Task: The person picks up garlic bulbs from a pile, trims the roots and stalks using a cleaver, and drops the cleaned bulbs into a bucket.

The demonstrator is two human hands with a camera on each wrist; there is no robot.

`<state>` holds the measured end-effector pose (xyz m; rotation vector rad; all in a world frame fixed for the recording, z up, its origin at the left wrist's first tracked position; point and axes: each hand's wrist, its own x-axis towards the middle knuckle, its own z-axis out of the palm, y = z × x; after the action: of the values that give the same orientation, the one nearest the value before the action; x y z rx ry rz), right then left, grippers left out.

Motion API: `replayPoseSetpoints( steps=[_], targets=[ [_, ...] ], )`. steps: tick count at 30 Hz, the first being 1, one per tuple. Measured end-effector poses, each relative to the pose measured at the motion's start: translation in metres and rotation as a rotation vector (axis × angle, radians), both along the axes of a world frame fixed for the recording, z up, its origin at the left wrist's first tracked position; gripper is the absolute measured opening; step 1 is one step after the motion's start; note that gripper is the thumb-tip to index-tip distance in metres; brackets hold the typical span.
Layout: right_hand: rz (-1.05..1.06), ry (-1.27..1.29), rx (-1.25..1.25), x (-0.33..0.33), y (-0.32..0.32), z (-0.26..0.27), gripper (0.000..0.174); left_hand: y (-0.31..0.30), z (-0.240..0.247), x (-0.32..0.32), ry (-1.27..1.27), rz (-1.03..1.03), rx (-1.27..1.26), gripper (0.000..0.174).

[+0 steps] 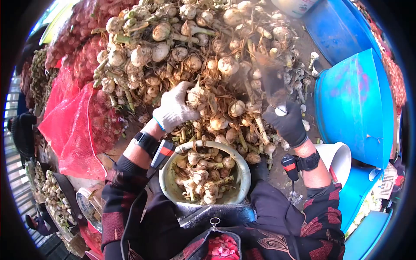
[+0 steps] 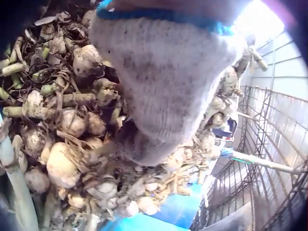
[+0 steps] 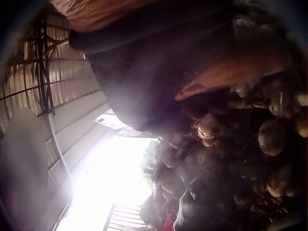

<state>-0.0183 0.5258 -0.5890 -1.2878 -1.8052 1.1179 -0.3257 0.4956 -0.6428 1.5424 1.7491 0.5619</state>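
Note:
My left hand [image 1: 176,108], in a soiled white knit glove, grips a garlic bulb [image 1: 197,98] at the near side of a big heap of garlic [image 1: 186,56]. The left wrist view shows the glove [image 2: 163,77] over stalks and bulbs. My right hand [image 1: 288,123], dark-gloved, is curled round a tool with a pale rounded end [image 1: 281,111]; a dark blurred part reaches forward over the heap, its kind unclear. In the right wrist view the dark glove [image 3: 144,72] is dim. Below my hands, a round basin [image 1: 163,178] holds trimmed garlic bulbs [image 1: 200,177].
Red mesh sacks [image 1: 71,125] stand at left, some filled. Large blue tubs [image 1: 355,99] and a white bucket [image 1: 340,160] stand at right. The basin sits between my legs. More garlic [image 1: 54,195] lies at the far left.

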Motion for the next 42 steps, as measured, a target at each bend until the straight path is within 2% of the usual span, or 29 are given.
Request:
replayPoseSetpoints(
  steps=[1, 3, 4, 6, 7, 8, 10, 12, 13, 14, 16, 17, 19, 20, 26, 27, 28, 30, 31, 32, 34, 35, 36, 38, 39, 40, 42],
  targets=[
    [0.043, -0.039, 0.112, -0.001, 0.000, 0.001, 0.014, 0.000, 0.001, 0.001, 0.014, -0.010, 0.005, 0.063],
    [0.122, -0.106, 0.245, -0.004, -0.003, 0.005, 0.014, 0.000, -0.003, 0.003, -1.017, 0.212, -0.276, 0.039],
    [0.153, -0.058, 0.232, -0.009, -0.008, 0.008, 0.016, -0.006, 0.023, 0.013, -0.781, 0.113, -0.105, 0.077],
    [0.206, -0.068, 0.383, -0.019, -0.014, 0.006, 0.015, -0.016, 0.040, 0.027, -0.849, 0.087, -0.056, 0.080],
    [0.242, -0.098, 0.418, -0.021, -0.018, 0.008, 0.015, -0.021, 0.038, 0.029, -1.134, 0.120, -0.223, 0.073],
    [0.279, -0.130, 0.451, -0.023, -0.021, 0.009, 0.015, -0.035, 0.074, 0.038, -1.358, -0.079, -0.210, 0.065],
    [0.302, -0.147, 0.464, -0.027, -0.027, 0.011, 0.019, -0.048, 0.054, 0.026, -0.484, -0.476, 0.237, 0.047],
    [0.332, -0.179, 0.502, -0.028, -0.031, 0.012, 0.023, -0.068, 0.018, 0.009, -0.126, -0.721, 0.362, 0.038],
    [0.361, -0.191, 0.450, -0.027, -0.033, 0.011, 0.025, -0.070, 0.033, 0.025, -0.095, -0.592, 0.418, 0.038],
    [0.359, -0.189, 0.446, -0.026, -0.035, 0.010, 0.025, -0.078, 0.024, 0.020, -0.169, -0.590, 0.323, 0.037],
    [0.396, -0.222, 0.527, -0.023, -0.038, 0.008, 0.014, -0.082, 0.047, 0.042, -0.563, -0.264, 0.025, 0.040],
    [0.397, -0.221, 0.523, -0.021, -0.039, 0.005, 0.014, -0.080, 0.061, 0.056, -0.565, -0.263, 0.020, 0.040],
    [0.406, -0.179, 0.482, -0.018, -0.042, -0.004, 0.015, -0.077, 0.080, 0.075, -1.007, -0.045, -0.071, 0.051],
    [0.405, -0.178, 0.477, -0.017, -0.042, -0.006, 0.015, -0.076, 0.078, 0.076, -1.007, -0.043, -0.076, 0.051],
    [0.392, -0.168, 0.462, -0.003, -0.037, -0.028, 0.020, -0.061, 0.058, 0.083, -0.609, -0.362, 0.155, 0.053],
    [0.374, -0.129, 0.466, -0.001, -0.037, -0.035, 0.023, -0.062, 0.065, 0.085, -0.295, -0.408, 0.279, 0.053],
    [0.355, -0.091, 0.469, 0.001, -0.038, -0.037, 0.026, -0.064, 0.073, 0.091, -0.299, -0.409, 0.276, 0.053],
    [0.359, -0.106, 0.466, 0.004, -0.037, -0.036, 0.028, -0.067, 0.080, 0.100, -0.876, 0.014, -0.192, 0.051],
    [0.361, -0.118, 0.460, 0.006, -0.038, -0.035, 0.031, -0.062, 0.077, 0.091, -0.886, -0.207, -0.168, 0.058],
    [0.355, -0.122, 0.458, 0.008, -0.038, -0.035, 0.031, -0.067, 0.067, 0.080, -0.888, -0.214, -0.172, 0.058],
    [0.334, -0.113, 0.472, 0.009, -0.034, -0.036, 0.033, -0.084, 0.049, 0.067, -0.319, -0.388, 0.047, 0.053],
    [0.342, -0.119, 0.474, 0.009, -0.032, -0.036, 0.034, -0.087, 0.046, 0.068, -0.529, -0.205, -0.145, 0.051],
    [0.336, -0.123, 0.471, 0.010, -0.033, -0.035, 0.034, -0.087, 0.045, 0.066, -0.532, -0.212, -0.149, 0.051],
    [0.356, -0.102, 0.459, 0.008, -0.033, -0.031, 0.034, -0.082, 0.052, 0.062, -0.301, -0.438, 0.169, 0.051],
    [0.376, -0.119, 0.447, 0.008, -0.034, -0.026, 0.030, -0.080, 0.059, 0.061, -0.115, -0.487, 0.198, 0.058],
    [0.375, -0.120, 0.446, 0.007, -0.035, -0.025, 0.030, -0.076, 0.068, 0.067, -0.116, -0.488, 0.197, 0.058],
    [0.330, -0.087, 0.398, 0.007, -0.036, -0.024, 0.021, -0.070, 0.079, 0.079, -0.694, -0.248, -0.076, 0.061]
  ],
)
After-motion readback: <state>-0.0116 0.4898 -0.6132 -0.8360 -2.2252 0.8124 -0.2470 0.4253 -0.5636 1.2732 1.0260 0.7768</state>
